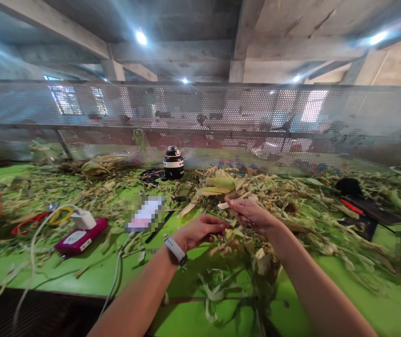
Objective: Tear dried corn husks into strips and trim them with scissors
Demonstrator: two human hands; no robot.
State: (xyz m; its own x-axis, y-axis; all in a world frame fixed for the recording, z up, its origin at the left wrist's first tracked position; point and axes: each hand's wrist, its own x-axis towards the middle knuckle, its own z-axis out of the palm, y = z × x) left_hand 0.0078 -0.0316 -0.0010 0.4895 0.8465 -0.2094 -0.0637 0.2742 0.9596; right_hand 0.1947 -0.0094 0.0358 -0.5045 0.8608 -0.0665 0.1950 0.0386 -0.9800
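Right hand [251, 214] pinching pale, flat husk strip [223, 205], left hand [202, 231] curled (grip unclear).

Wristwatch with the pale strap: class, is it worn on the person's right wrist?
No, the pale-strapped wristwatch circles the wrist of the left hand, while the right hand has a bare wrist.

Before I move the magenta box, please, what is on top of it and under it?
On the magenta box sits a white charger with a white cable. What lies beneath is covered by the box.
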